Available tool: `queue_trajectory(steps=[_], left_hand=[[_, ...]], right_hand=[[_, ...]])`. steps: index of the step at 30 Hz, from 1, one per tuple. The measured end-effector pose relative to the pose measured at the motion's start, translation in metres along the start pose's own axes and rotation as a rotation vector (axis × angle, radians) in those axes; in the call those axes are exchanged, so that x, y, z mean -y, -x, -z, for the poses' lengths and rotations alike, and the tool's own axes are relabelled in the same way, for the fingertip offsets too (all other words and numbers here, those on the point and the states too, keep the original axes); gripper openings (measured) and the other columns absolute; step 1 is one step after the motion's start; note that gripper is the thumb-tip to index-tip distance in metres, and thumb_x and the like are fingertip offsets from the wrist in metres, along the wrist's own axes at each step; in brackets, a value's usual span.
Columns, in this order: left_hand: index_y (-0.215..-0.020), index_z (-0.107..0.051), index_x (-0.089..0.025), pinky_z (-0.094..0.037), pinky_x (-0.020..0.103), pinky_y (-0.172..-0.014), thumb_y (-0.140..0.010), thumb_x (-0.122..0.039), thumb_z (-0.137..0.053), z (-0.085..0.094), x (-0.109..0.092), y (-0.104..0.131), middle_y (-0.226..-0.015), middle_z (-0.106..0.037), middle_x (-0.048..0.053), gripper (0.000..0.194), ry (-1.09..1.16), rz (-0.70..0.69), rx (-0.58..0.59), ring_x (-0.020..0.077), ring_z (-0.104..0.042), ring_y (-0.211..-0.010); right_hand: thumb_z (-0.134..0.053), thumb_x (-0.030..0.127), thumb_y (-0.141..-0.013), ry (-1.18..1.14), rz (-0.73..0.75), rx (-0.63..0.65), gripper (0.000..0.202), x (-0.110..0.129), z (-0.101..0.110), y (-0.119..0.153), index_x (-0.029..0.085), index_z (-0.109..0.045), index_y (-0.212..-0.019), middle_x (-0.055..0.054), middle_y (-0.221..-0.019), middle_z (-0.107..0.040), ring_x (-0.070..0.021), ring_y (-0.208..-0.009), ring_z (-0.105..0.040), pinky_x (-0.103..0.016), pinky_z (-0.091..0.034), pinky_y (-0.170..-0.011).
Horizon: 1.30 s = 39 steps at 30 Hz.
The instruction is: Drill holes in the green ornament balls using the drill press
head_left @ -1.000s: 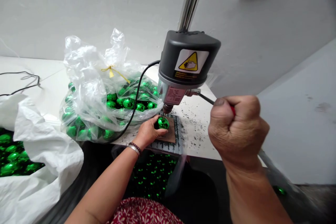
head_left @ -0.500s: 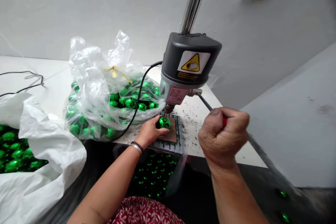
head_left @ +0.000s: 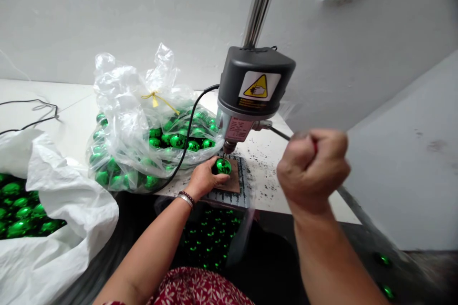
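Note:
A shiny green ball ornament (head_left: 223,167) sits on a brown board (head_left: 233,182) on the drill press base, under the bit. My left hand (head_left: 205,177) is closed around its left side, thumb in front and fingers behind. Above it hangs the drill press (head_left: 255,83), a dark motor housing on a steel column, with its chuck (head_left: 229,147) just over the ball. Whether the bit touches the ball I cannot tell. On the right my right hand (head_left: 313,167) is wrapped round the end of the drill press lever (head_left: 280,133); a bit of red grip shows.
A clear plastic bag (head_left: 123,105) full of green balls lies left of the drill, a black cable (head_left: 189,128) in front of it. A white sack (head_left: 71,200) holds more balls at the left. Dark shavings (head_left: 263,164) litter the white table (head_left: 343,207). More balls (head_left: 209,236) lie below.
My right hand has risen and moved a little right with the lever. The left hand and the ball stay in place under the drill.

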<state>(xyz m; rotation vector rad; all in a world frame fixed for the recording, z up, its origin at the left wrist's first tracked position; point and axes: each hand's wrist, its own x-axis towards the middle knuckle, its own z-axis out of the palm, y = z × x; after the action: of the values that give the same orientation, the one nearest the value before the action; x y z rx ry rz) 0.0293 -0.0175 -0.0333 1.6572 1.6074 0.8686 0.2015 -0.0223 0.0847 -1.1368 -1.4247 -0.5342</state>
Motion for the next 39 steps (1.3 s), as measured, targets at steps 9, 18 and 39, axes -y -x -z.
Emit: queue_trajectory(steps=[9, 18, 39], left_hand=[[-0.122, -0.063, -0.020, -0.050, 0.026, -0.088, -0.072, -0.027, -0.076, 0.022, -0.007, 0.044, -0.104, -0.072, 0.000, 0.053, 0.052, -0.092, -0.002, 0.0184, -0.065, -0.095], [-0.135, -0.059, -0.021, -0.045, 0.036, -0.108, -0.072, -0.028, -0.079, 0.037, -0.008, 0.084, -0.132, -0.067, 0.009, 0.067, -0.030, -0.121, 0.158, 0.0261, -0.062, -0.120], [-0.122, -0.061, -0.012, -0.053, 0.041, -0.088, -0.089, -0.040, -0.057, 0.111, -0.014, -0.025, -0.115, -0.072, 0.022, 0.043, -0.715, 0.323, -0.170, 0.0358, -0.068, -0.108]], right_hand=[[-0.034, 0.026, -0.094, 0.087, -0.244, 0.224, 0.027, 0.014, -0.009, -0.067, 0.011, -0.054, -0.082, 0.000, -0.071, -0.049, -0.0057, -0.066, -0.043, -0.024, -0.030, -0.071], [-0.028, 0.035, -0.099, 0.077, -0.323, 0.268, 0.039, 0.022, -0.007, -0.066, 0.011, -0.055, -0.086, -0.002, -0.077, -0.054, -0.0092, -0.082, -0.056, -0.028, -0.034, -0.075], [-0.026, 0.059, -0.096, -0.012, -0.193, 0.108, 0.061, 0.010, -0.013, -0.057, 0.010, -0.059, -0.081, -0.002, -0.073, -0.057, -0.0031, -0.064, -0.046, -0.024, -0.034, -0.065]])
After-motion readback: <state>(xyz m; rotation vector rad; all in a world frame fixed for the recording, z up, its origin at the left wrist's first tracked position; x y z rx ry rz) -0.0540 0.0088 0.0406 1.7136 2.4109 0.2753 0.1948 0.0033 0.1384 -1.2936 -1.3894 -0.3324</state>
